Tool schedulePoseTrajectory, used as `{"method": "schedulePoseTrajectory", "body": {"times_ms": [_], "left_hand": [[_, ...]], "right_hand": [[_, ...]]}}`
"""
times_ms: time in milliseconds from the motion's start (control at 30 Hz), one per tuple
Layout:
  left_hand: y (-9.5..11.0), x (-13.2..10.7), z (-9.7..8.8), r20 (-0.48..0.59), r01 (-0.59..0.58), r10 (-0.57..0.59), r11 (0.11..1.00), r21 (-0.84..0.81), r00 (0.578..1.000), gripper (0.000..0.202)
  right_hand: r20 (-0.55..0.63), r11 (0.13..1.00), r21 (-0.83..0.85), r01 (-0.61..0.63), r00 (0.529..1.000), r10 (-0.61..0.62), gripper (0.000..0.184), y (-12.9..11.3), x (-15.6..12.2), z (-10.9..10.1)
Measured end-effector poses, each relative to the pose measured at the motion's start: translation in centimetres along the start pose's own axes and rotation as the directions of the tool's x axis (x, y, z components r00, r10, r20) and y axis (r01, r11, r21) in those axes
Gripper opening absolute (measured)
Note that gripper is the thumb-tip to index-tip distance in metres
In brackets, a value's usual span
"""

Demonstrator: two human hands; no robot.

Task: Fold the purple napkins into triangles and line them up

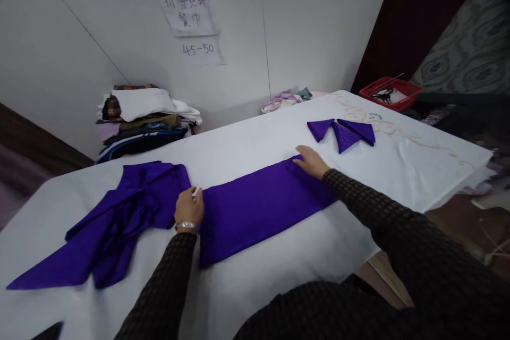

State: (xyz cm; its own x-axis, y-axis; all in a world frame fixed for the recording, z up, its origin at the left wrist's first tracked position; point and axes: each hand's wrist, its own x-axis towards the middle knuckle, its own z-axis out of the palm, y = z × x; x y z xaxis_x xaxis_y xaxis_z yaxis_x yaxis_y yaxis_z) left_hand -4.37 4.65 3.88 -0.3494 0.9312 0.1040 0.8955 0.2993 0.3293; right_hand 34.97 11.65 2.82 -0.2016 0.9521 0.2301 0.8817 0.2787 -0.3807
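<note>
A purple cloth lies folded into a long rectangle on the white table. My left hand rests at its far left corner with fingers curled, pinching the cloth edge. My right hand lies flat on the cloth's far right corner, fingers stretched out. A loose heap of purple cloths lies just left of my left hand. A folded purple napkin with three pointed flaps sits beyond my right hand.
A stack of folded fabrics stands against the wall at the back left. Crumpled cloths lie at the back middle. A red basket sits past the table's far right corner. Paper notes hang on the wall.
</note>
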Motion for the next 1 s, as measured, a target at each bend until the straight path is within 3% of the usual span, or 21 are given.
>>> {"method": "schedulePoseTrajectory", "body": {"times_ms": [67, 167, 200, 267, 367, 467, 533, 600, 667, 733, 800, 933, 1000], "left_hand": [[1.0, -3.7, 0.2, 0.023, -0.235, 0.235, 0.972, 0.008, 0.972, 0.042], [2.1, -9.7, 1.4, 0.174, -0.486, 0.469, 0.871, 0.068, 0.866, 0.048], [2.2, -11.3, 1.9, 0.207, -0.521, 0.496, 0.849, 0.091, 0.843, 0.051], [2.1, -13.1, 2.8, 0.26, -0.523, 0.48, 0.842, 0.132, 0.838, 0.057], [1.6, -13.4, 3.6, 0.292, -0.487, 0.429, 0.858, 0.165, 0.855, 0.064], [1.5, -12.9, 3.7, 0.293, -0.481, 0.424, 0.862, 0.161, 0.857, 0.066], [1.5, -12.9, 3.6, 0.281, -0.472, 0.42, 0.868, 0.153, 0.863, 0.066], [1.6, -13.1, 3.6, 0.275, -0.468, 0.419, 0.872, 0.143, 0.865, 0.066], [1.6, -13.2, 3.7, 0.28, -0.466, 0.418, 0.876, 0.129, 0.864, 0.067], [1.7, -13.3, 3.7, 0.29, -0.46, 0.413, 0.881, 0.113, 0.863, 0.068], [1.7, -13.4, 3.6, 0.306, -0.448, 0.401, 0.888, 0.101, 0.863, 0.069], [1.9, -13.7, 3.3, 0.324, -0.441, 0.392, 0.893, 0.091, 0.861, 0.071], [2.0, -13.9, 3.2, 0.32, -0.442, 0.394, 0.892, 0.094, 0.862, 0.072]], "right_hand": [[0.045, 0.978, 0.076, 0.196, 0.979, -0.2, 0.054, -4.2, -3.5, 0.8], [0.195, 0.911, 0.171, 0.375, 0.894, -0.404, 0.066, -10.3, -8.8, 3.2], [0.233, 0.9, 0.185, 0.396, 0.871, -0.431, 0.069, -11.7, -10.1, 3.9], [0.284, 0.899, 0.171, 0.403, 0.854, -0.437, 0.073, -12.6, -11.5, 4.9], [0.304, 0.938, 0.067, 0.339, 0.889, -0.343, 0.073, -9.1, -11.7, 4.2], [0.287, 0.985, -0.122, 0.125, 0.954, -0.085, 0.066, -1.8, -12.0, 1.0], [0.233, 0.962, -0.265, -0.066, 0.964, 0.131, 0.059, 3.1, -13.0, -1.6], [0.138, 0.905, -0.372, -0.206, 0.952, 0.274, 0.056, 6.3, -14.2, -3.3], [0.008, 0.885, -0.396, -0.245, 0.963, 0.27, 0.06, 7.0, -15.0, -3.9], [-0.039, 0.923, -0.369, -0.112, 0.994, 0.105, 0.063, 4.8, -15.4, -3.1], [0.02, 0.951, -0.293, 0.096, 0.995, -0.094, 0.065, 0.3, -15.4, -1.3], [0.181, 0.893, -0.09, 0.442, 0.889, -0.422, 0.065, -9.6, -14.9, 2.8], [0.235, 0.858, -0.037, 0.512, 0.839, -0.49, 0.066, -11.6, -14.4, 4.2]]}}
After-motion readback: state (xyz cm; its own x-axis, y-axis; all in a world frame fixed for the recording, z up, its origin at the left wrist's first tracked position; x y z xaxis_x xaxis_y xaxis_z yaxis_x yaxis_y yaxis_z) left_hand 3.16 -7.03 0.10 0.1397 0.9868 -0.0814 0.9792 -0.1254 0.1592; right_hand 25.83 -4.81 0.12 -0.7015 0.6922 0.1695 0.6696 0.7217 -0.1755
